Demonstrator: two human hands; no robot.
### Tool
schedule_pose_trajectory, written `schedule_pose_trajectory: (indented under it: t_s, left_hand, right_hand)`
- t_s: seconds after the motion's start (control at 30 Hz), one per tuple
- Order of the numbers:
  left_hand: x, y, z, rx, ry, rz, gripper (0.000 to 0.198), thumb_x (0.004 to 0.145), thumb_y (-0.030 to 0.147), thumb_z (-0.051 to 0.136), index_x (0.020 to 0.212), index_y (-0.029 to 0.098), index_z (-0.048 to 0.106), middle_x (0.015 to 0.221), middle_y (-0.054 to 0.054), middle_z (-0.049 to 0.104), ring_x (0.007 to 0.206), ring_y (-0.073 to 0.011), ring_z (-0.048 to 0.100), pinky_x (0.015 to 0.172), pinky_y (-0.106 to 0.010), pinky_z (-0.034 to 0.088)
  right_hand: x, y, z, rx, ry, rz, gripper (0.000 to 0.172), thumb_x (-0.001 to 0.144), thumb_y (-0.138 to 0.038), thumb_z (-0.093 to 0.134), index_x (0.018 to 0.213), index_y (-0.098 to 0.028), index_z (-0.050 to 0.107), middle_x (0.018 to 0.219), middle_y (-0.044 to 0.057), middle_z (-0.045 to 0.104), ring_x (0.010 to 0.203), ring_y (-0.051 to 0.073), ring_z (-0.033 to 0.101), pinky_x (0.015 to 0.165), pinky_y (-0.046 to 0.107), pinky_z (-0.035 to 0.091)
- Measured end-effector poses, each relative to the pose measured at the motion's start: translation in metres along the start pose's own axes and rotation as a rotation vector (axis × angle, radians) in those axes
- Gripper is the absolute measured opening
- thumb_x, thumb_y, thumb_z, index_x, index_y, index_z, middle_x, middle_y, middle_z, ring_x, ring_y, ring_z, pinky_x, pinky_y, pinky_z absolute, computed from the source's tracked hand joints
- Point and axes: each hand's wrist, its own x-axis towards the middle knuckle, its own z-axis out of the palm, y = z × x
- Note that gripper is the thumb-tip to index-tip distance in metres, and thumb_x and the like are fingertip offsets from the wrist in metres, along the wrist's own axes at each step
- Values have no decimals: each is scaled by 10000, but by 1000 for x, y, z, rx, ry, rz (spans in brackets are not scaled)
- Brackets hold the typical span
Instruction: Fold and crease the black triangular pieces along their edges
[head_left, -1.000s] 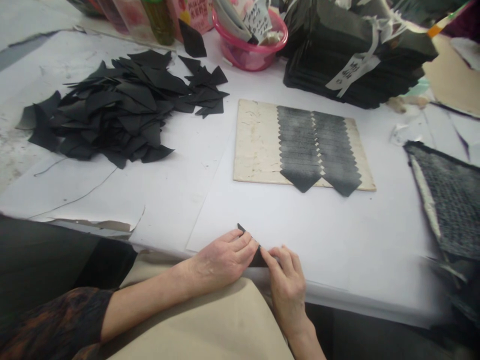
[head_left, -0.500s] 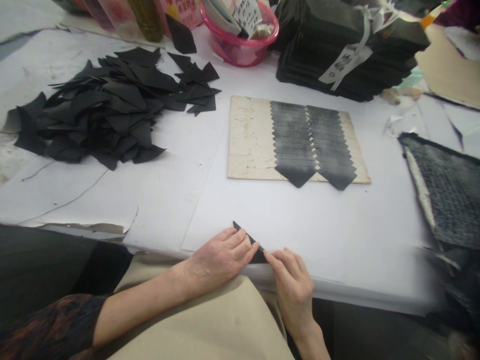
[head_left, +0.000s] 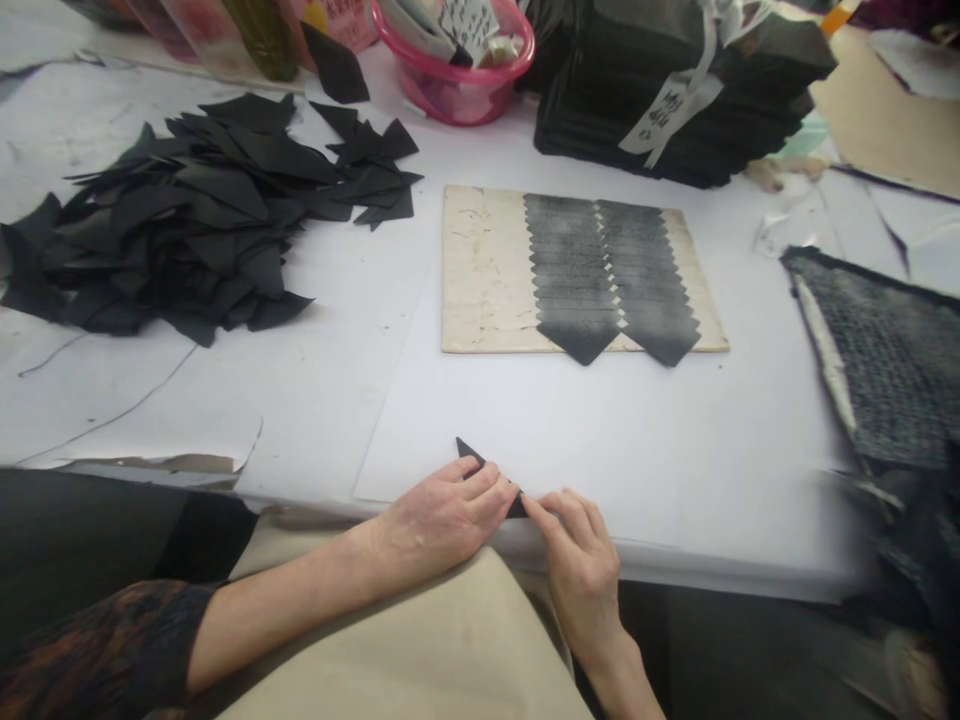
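A small black fabric piece (head_left: pixel 472 455) lies at the table's front edge, its pointed tip sticking out past my left fingers. My left hand (head_left: pixel 457 510) presses it down with bent fingers, and most of the piece is hidden underneath. Close against it, my right hand (head_left: pixel 579 555) pinches the piece's right-hand end between thumb and forefinger. Beyond my hands is a pale board (head_left: pixel 487 270) bearing two columns of overlapping black pointed pieces (head_left: pixel 570 270). To the left spreads a loose heap of black cut pieces (head_left: pixel 195 220).
A pink basin (head_left: pixel 457 85) holding odds and ends stands at the back. Beside it is a tall stack of black pieces (head_left: pixel 675 70) tied with a labelled white strip. Dark knitted fabric (head_left: pixel 892 370) hangs over the right side. White paper (head_left: pixel 360 380) covers the table.
The camera view has shifted, so the board, heap and basin appear further left. My right fingertips sit slightly closer to my left hand, and less of the piece's right end shows.
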Motion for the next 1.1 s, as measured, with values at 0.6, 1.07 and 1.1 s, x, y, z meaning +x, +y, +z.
schedule_pose_trajectory:
  t_s: [0.6,1.07,1.1]
  left_hand:
    - [4,2,-1,21,-37,16,302,972,80,431,1259,76,526,1114,-100,588,1149,-239,512,995,-388,417]
    - [9,3,7,-52,-50,54,255,980,96,451,1221,83,534,1177,-99,581,1152,-220,516,982,-374,435]
    - [9,2,7,-53,-46,57,265,978,93,454,1233,82,527,1177,-99,582,1155,-219,516,983,-374,433]
  right_hand:
    - [-7,2,-3,32,29,28,290,934,-59,525,1150,-210,646,977,49,626,991,189,562,985,426,478]
    - [-14,5,-4,69,70,119,259,887,-32,594,1069,-209,645,963,47,632,969,201,559,946,424,484]
    - [-14,5,-4,72,70,120,260,887,-34,593,1068,-213,648,961,47,631,972,203,558,946,427,483]
